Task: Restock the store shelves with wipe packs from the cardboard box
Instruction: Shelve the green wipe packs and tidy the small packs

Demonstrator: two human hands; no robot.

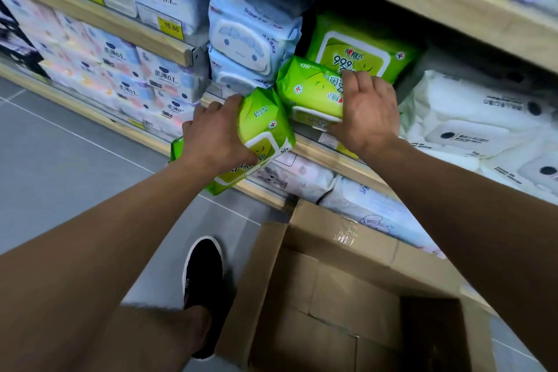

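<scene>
- While the right hand (pixel 363 113) lies flat, fingers spread, on a green wipe pack (pixel 311 92) at the shelf edge (pixel 329 157), the left hand (pixel 216 133) is clamped around a second green wipe pack (pixel 265 130), held in front of the shelf and not yet on it.
- More green packs (pixel 359 48) sit behind, between the blue wipe packs (pixel 250 36) on the left and the white packs (pixel 477 121) on the right.
- Cardboard box (pixel 341 287) stands open on the floor just below; what is left in it cannot be told.
- Step in hand, by my read: seating the right pack, then slotting in the left one.
- Do it well: push the right pack back flush against the rear pack, keep the label facing out, and square it so room is left beside the blue stack.
- Risk: the left pack overhangs the edge and the soft film can slip, so keep a firm grip until it is supported.
</scene>
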